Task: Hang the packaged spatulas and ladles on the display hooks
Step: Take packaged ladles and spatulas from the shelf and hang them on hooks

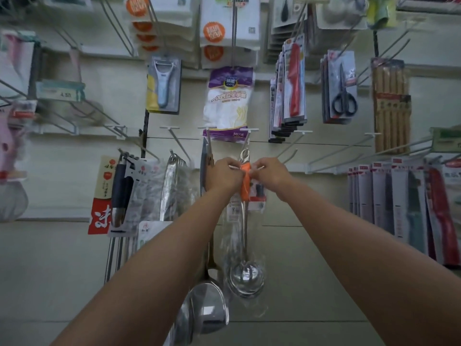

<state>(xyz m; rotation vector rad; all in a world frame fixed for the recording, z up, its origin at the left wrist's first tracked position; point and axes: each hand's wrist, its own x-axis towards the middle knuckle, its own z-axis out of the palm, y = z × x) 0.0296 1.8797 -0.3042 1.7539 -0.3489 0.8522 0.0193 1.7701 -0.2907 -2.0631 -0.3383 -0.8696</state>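
A packaged ladle (245, 275) with an orange handle hangs in a clear plastic sleeve at the middle of the wall, its steel bowl low down. My left hand (224, 174) and my right hand (270, 174) both pinch the top of its package just below a white display hook (245, 139). To the left of it, packaged steel spatulas (208, 305) hang from a neighbouring hook (208, 143); my left forearm covers their handles.
More utensils hang at left: ladles in plastic (172, 186) and dark-handled tools (122, 193). Glove packs (228, 103), a peeler (163, 84), knives (294, 83), scissors (343, 88) and chopsticks (390, 106) hang above. Bare hooks (289, 152) jut out right of my hands.
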